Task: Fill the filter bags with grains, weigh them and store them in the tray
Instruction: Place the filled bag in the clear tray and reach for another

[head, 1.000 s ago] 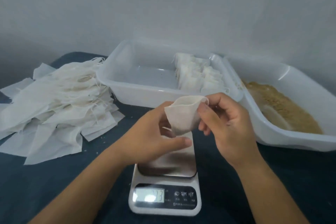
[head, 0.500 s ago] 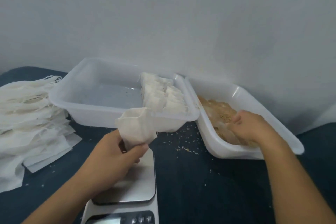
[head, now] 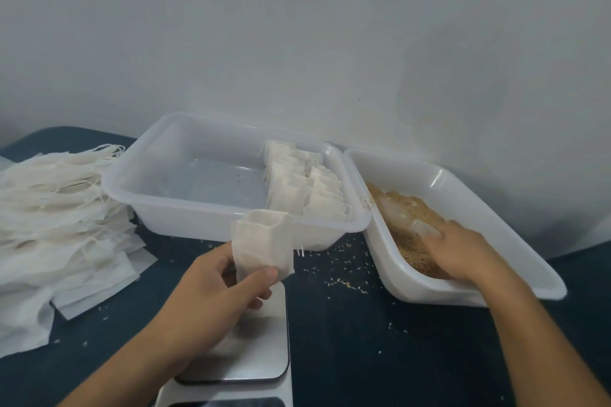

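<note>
Left hand pinches the open filter bag above the scale; right hand is down in the grains right of the scale, grip unclear. Bag looks thin and floppy, so hold near the rim to keep the mouth open.

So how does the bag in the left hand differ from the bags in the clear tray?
The held bag is propped open at the top and looks empty; the stored bags are closed and plump. The left hand pinches the held bag upright above the scale; the stored bags stand packed at the right end of the tray. Both are the same off-white fabric.
</note>
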`<state>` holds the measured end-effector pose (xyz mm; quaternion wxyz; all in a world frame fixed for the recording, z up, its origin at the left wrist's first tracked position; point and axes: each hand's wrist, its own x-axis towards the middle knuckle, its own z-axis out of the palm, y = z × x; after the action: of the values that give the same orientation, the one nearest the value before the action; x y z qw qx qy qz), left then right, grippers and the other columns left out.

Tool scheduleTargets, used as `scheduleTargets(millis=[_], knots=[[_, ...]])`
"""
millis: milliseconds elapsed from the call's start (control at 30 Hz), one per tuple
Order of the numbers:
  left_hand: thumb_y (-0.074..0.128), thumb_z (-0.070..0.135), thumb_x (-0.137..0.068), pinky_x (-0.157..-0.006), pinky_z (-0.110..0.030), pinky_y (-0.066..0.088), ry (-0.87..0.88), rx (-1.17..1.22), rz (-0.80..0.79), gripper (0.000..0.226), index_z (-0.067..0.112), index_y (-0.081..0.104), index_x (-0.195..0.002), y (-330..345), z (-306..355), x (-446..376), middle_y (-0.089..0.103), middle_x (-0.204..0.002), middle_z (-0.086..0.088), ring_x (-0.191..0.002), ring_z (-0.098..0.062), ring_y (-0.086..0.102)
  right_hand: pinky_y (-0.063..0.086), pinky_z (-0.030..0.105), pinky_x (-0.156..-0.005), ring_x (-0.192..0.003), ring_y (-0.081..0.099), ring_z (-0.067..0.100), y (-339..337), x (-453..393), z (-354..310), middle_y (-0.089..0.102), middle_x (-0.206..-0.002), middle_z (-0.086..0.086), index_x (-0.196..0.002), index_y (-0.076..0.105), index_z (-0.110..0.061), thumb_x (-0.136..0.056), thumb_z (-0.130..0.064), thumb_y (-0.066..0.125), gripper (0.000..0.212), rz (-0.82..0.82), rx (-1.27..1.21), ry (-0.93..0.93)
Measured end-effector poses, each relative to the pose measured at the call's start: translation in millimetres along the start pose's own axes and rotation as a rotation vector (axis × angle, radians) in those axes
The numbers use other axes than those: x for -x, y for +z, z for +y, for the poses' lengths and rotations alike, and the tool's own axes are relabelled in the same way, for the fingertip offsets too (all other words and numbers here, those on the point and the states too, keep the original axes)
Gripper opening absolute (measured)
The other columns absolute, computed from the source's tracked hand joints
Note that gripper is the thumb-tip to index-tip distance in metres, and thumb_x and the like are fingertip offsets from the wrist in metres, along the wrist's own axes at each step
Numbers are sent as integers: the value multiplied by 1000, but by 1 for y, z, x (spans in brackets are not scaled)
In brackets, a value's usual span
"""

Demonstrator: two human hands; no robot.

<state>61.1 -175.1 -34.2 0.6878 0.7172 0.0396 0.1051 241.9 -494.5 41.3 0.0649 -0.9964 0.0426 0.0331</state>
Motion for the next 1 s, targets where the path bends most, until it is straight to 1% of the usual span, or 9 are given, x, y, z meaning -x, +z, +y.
scheduleTargets(millis=[100, 233, 300, 400, 500, 633, 700, 800, 1000], knots=[[74, 61, -63, -68, -24, 57, -12, -3, 9, 45, 40, 73, -104, -1, 2, 2, 78, -93, 5, -84, -14, 75, 42, 36, -66, -81, 60, 20, -5, 8, 5, 68, -97, 2, -123, 56, -21, -92, -68, 36, 59, 144, -79, -34], [76, 53, -68, -66, -18, 55, 17, -43, 35, 33, 54, 68, -100, -3, 8, 4, 76, -91, 13, -80, -6, 72, 53, 37, -68, -79, 67, 15, -21, 25, 9, 72, -90, -14, -106, 63, -47, -76, -99, 27, 70, 311, -209, -200], [78, 46, -79, -67, -12, 50, 44, -164, 70, 27, 55, 65, -101, -7, 6, 3, 74, -91, 20, -82, 0, 69, 59, 39, -65, -78, 71, 6, -31, 36, 10, 73, -87, -22, -106, 66, -52, -72, -101, 40, 65, 286, -320, -292], [75, 44, -86, -68, -11, 44, 61, -332, 156, 19, 51, 65, -101, -11, 2, 1, 69, -95, 25, -88, 2, 65, 62, 36, -71, -87, 72, -4, -46, 56, 9, 73, -103, -30, -118, 68, -54, -78, -90, 55, 56, 185, -358, -438], [73, 46, -85, -67, -10, 42, 86, -437, 199, 17, 54, 61, -96, -14, 2, -1, 61, -97, 29, -89, 3, 60, 57, 15, -58, -82, 70, -10, -59, 78, 0, 74, -98, -30, -116, 69, -57, -79, -88, 57, 50, 66, -251, -536], [73, 42, -86, -68, -8, 41, 116, -485, 213, 22, 52, 58, -99, -17, 1, -2, 59, -97, 30, -89, 2, 58, 48, 1, -68, -79, 67, -14, -70, 96, -16, 72, -93, -35, -113, 67, -62, -75, -89, 59, 48, 83, -195, -593], [73, 41, -86, -68, -7, 40, 110, -487, 221, 12, 45, 63, -92, -16, 0, -2, 59, -94, 28, -89, 2, 58, 52, 6, -68, -79, 66, -16, -76, 101, -21, 70, -93, -39, -111, 65, -67, -73, -92, 58, 47, 120, -154, -620], [73, 40, -86, -70, -7, 39, 121, -508, 230, 9, 40, 65, -91, -17, -2, -2, 61, -85, 20, -90, 2, 57, 54, 15, -53, -66, 66, -13, -86, 110, -30, 69, -86, -38, -110, 64, -69, -74, -92, 57, 43, 142, -74, -664], [72, 40, -88, -68, -12, 40, 146, -553, 221, 12, 38, 68, -99, -19, -2, -1, 61, -86, 18, -88, -1, 56, 54, 20, -49, -54, 64, -1, -103, 122, -52, 69, -71, -30, -101, 64, -72, -69, -95, 55, 41, 152, -13, -678]])
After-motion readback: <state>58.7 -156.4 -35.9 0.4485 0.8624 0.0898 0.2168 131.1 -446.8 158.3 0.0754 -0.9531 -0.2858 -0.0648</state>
